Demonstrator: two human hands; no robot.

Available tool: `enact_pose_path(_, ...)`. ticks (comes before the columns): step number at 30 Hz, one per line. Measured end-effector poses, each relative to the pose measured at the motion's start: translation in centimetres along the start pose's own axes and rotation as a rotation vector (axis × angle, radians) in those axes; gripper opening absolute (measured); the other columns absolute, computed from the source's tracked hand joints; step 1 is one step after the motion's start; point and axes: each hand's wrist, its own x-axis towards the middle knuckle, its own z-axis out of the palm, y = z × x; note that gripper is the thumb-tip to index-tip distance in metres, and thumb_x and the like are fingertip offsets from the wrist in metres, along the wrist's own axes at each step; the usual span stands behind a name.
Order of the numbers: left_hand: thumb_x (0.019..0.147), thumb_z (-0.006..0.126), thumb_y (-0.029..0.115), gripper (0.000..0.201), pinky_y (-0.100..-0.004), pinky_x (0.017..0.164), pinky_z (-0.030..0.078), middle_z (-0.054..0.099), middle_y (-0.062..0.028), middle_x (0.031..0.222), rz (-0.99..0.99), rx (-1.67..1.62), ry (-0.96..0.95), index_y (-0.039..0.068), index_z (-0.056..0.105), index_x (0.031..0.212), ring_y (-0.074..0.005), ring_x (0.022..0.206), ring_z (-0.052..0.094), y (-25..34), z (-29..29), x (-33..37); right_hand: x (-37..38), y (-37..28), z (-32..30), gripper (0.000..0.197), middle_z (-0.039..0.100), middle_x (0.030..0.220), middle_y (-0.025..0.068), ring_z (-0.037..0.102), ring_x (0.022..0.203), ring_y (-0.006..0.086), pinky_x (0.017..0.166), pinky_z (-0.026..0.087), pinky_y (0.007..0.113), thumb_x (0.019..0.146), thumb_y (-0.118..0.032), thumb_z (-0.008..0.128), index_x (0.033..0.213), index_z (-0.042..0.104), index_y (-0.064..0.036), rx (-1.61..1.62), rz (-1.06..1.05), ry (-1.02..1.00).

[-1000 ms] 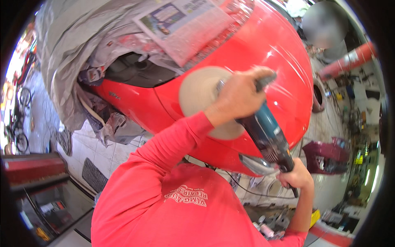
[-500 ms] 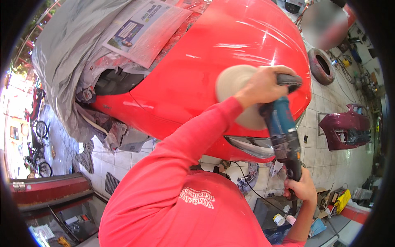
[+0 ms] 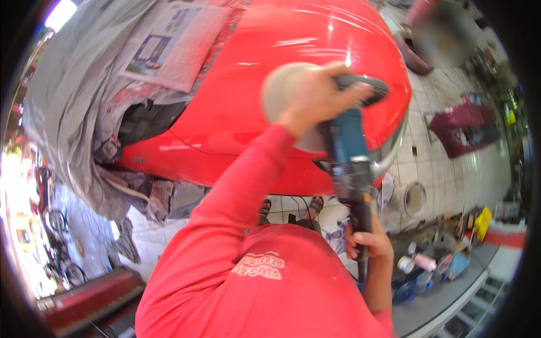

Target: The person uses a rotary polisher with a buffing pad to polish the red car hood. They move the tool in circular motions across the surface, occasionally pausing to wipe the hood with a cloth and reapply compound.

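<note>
A blue and black power polisher (image 3: pixel 350 138) with a round, pale buffing pad (image 3: pixel 276 93) is at the red car hood (image 3: pixel 225 121). My left hand (image 3: pixel 318 96) is wrapped over the black front handle (image 3: pixel 372 90), beside the pad. Lower down, my right hand (image 3: pixel 372 241) grips the polisher's rear handle. The pad lies against or just over the hood; my left hand and forearm cover part of it. Part of the headlight (image 3: pixel 389 158) shows beyond the tool's body. Motion smears my left hand and the pad.
Grey plastic sheeting (image 3: pixel 62 112) and printed paper (image 3: pixel 174 48) cover the car's windshield side. A dark red bumper (image 3: pixel 465 127) lies on the tiled floor at right, with a white bucket (image 3: pixel 414 198) nearer. Bottles and a yellow cloth (image 3: pixel 482 224) sit at lower right.
The polisher has moved left and farther up the hood with both hands still on it. The whole view has also shifted, and the white bucket has come into sight.
</note>
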Motion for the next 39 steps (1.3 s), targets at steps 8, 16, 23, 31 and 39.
enact_pose_path(8,0.095,0.084,0.014,0.024,-0.0268,0.089,0.056,0.081,-0.0077,0.103,-0.181,0.144,0.177,-0.001,0.081,0.113,-0.0118,0.095,0.072,2.7,-14.6,-7.5,6.0,3.4,6.6,0.053,0.057,0.067,0.0034,0.061,0.051,0.0149,0.047,0.048,0.032,0.096,-0.026,0.083,0.133,0.056,0.0003,-0.245,0.099,-0.295)
enact_pose_path(16,0.096,0.082,0.014,0.040,-0.0294,0.100,0.055,0.080,-0.0100,0.118,-0.148,-0.023,-0.196,-0.001,0.077,0.133,-0.0128,0.108,0.072,5.0,-9.7,-4.3,2.4,3.9,3.5,0.041,0.058,0.068,0.0041,0.059,0.051,0.0160,0.047,0.048,0.034,0.095,-0.020,0.081,0.122,0.055,-0.0022,-0.101,0.144,-0.230)
enact_pose_path(23,0.096,0.081,0.019,0.037,-0.0272,0.090,0.056,0.079,-0.0060,0.111,-0.031,-0.082,-0.532,0.003,0.080,0.129,-0.0117,0.098,0.070,6.1,5.1,1.7,-2.1,5.8,-1.7,0.038,0.061,0.072,0.0067,0.062,0.051,0.0185,0.046,0.052,0.036,0.093,-0.011,0.082,0.115,0.053,-0.0009,0.223,-0.007,0.053)
enact_pose_path(31,0.093,0.084,0.023,0.039,-0.0288,0.090,0.059,0.081,-0.0067,0.106,-0.070,-0.100,-0.607,0.006,0.082,0.127,-0.0127,0.094,0.074,6.7,10.6,3.9,-1.6,5.6,-3.8,0.043,0.059,0.069,0.0058,0.059,0.048,0.0178,0.044,0.050,0.035,0.096,-0.009,0.078,0.128,0.051,-0.0012,0.309,-0.128,0.110)
enact_pose_path(39,0.099,0.078,0.015,0.039,-0.0268,0.085,0.056,0.079,-0.0069,0.106,-0.128,-0.013,-0.408,-0.002,0.076,0.134,-0.0113,0.093,0.069,5.0,-1.1,-0.1,1.9,6.9,1.1,0.042,0.058,0.069,0.0039,0.060,0.049,0.0149,0.045,0.048,0.032,0.095,-0.022,0.081,0.122,0.057,-0.0007,0.031,-0.062,-0.037)
